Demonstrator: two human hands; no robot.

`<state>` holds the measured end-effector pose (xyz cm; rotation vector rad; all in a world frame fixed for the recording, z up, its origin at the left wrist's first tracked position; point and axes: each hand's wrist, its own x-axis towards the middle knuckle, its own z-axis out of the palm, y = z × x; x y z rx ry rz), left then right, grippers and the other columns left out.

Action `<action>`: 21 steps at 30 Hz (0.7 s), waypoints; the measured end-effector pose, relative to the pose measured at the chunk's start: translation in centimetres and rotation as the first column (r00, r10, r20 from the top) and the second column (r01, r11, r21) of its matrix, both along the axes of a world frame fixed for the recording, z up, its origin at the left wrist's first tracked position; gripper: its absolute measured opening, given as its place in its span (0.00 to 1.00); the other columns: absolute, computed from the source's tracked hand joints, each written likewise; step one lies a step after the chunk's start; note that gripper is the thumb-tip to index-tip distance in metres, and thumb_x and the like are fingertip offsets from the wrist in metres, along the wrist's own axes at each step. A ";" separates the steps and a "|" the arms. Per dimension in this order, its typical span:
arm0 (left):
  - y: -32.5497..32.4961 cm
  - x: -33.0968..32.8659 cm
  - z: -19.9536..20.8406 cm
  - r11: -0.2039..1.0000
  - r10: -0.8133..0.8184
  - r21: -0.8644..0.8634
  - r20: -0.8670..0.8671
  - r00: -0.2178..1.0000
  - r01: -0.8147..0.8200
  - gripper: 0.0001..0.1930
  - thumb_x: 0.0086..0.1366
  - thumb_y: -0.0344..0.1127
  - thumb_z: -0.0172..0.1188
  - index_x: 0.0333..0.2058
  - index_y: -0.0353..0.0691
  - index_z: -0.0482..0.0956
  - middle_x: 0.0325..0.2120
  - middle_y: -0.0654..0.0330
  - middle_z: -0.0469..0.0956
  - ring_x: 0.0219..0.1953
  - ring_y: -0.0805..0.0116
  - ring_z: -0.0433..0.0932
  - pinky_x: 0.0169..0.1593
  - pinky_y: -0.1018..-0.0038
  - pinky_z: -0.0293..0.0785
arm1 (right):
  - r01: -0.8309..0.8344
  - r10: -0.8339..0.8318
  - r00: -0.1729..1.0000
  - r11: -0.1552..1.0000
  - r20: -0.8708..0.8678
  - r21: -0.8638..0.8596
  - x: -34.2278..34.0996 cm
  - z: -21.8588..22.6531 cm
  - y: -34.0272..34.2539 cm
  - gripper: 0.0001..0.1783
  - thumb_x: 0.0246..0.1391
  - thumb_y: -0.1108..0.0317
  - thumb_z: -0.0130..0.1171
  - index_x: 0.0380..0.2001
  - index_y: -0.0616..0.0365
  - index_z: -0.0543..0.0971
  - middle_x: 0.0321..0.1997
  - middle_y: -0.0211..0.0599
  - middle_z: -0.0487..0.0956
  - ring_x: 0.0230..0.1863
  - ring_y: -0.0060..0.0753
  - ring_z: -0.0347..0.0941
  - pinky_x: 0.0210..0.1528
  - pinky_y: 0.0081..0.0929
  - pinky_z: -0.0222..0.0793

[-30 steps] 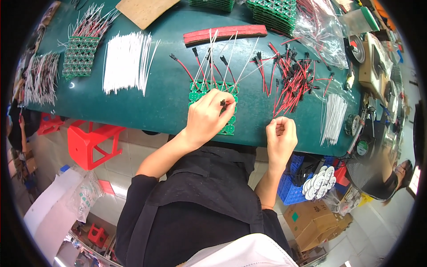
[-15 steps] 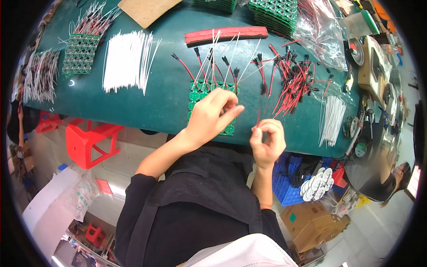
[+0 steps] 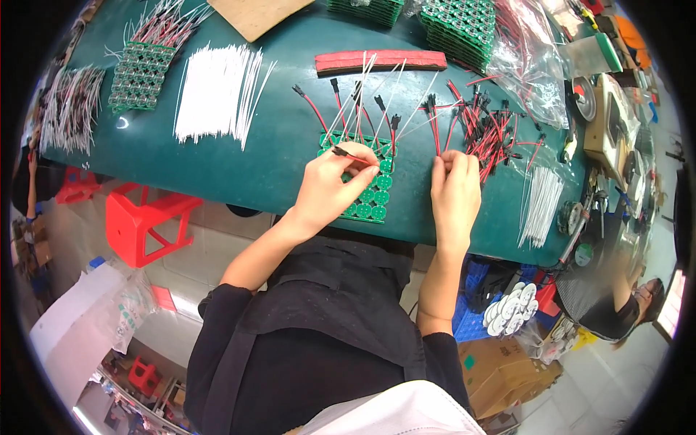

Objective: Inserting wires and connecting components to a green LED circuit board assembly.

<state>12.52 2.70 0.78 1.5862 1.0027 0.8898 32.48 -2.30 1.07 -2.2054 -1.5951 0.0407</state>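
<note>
My left hand (image 3: 330, 190) is closed in a pinch on a red-and-black connector wire (image 3: 355, 156), its black plug pointing left. It is above a green circuit board panel (image 3: 371, 197) with rows of rounded pads, whose left part the hand hides. Several connector wires and thin white wires (image 3: 395, 90) stick out past the panel's far edge. To the right, my right hand (image 3: 457, 196) has its fingertips together on the lower end of another red-and-black connector wire (image 3: 436, 127), whose plug points away from me.
A pile of connector wires (image 3: 493, 138) lies right of my right hand. A red padded strip (image 3: 380, 61) lies beyond the panel. White wires (image 3: 217, 94) are bundled at left, beside another board panel (image 3: 141, 76). Board stacks (image 3: 457, 32) stand at the back. A red stool (image 3: 145, 225) is below the table.
The connector wire that was in my right hand is now in my left. My right hand has moved away from me to the wires by the pile. The view has shifted slightly.
</note>
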 end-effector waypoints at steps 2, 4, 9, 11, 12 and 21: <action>-0.2 0.2 -0.2 0.999 0.015 0.043 -0.024 1.000 -0.014 0.07 0.58 0.23 0.65 0.36 0.32 0.79 0.33 0.58 0.81 0.33 0.73 0.81 0.38 0.77 0.79 | 0.009 -0.009 1.000 0.999 0.008 -0.045 0.4 -0.4 -0.1 0.11 0.53 0.68 0.64 0.35 0.60 0.74 0.33 0.40 0.72 0.34 0.45 0.74 0.36 0.39 0.73; -0.2 0.3 -0.4 0.992 0.040 0.118 -0.042 0.998 -0.035 0.07 0.57 0.22 0.65 0.35 0.32 0.79 0.32 0.57 0.80 0.31 0.72 0.81 0.34 0.78 0.79 | 0.037 -0.038 0.998 0.999 -0.056 -0.017 0.6 -0.5 -0.1 0.07 0.53 0.71 0.61 0.31 0.60 0.73 0.31 0.40 0.73 0.28 0.42 0.73 0.33 0.38 0.73; -0.4 0.2 -0.5 0.991 0.044 0.127 -0.066 0.997 -0.036 0.06 0.58 0.22 0.65 0.34 0.33 0.78 0.31 0.57 0.79 0.31 0.72 0.81 0.34 0.77 0.79 | 0.124 -0.088 0.929 0.989 -0.359 0.078 0.8 0.3 -1.1 0.04 0.53 0.75 0.59 0.31 0.62 0.74 0.30 0.37 0.72 0.25 0.32 0.71 0.31 0.29 0.71; -0.4 0.3 -0.6 0.991 0.048 0.128 -0.063 0.997 -0.039 0.06 0.58 0.21 0.64 0.34 0.33 0.78 0.30 0.57 0.79 0.31 0.72 0.81 0.34 0.78 0.79 | 0.196 -0.098 0.875 0.967 -0.474 0.162 1.1 0.1 -1.8 0.04 0.53 0.76 0.60 0.31 0.63 0.74 0.29 0.33 0.71 0.25 0.24 0.68 0.30 0.24 0.69; -0.5 0.3 -0.6 0.987 0.063 0.151 -0.075 0.995 -0.051 0.06 0.57 0.21 0.65 0.33 0.33 0.78 0.29 0.58 0.78 0.30 0.73 0.80 0.34 0.78 0.78 | 0.211 -0.094 0.863 0.960 -0.496 0.186 1.4 -0.1 -2.3 0.05 0.54 0.76 0.59 0.31 0.63 0.73 0.30 0.31 0.71 0.27 0.21 0.66 0.30 0.21 0.68; -0.6 0.5 -0.7 0.940 0.107 0.338 -0.158 0.982 -0.048 0.06 0.56 0.21 0.65 0.30 0.35 0.76 0.25 0.59 0.76 0.24 0.71 0.76 0.28 0.77 0.74 | 0.346 -0.059 0.659 0.909 -0.750 0.233 1.6 -1.1 -4.7 0.05 0.58 0.76 0.57 0.31 0.62 0.71 0.31 0.28 0.69 0.29 0.18 0.66 0.29 0.17 0.66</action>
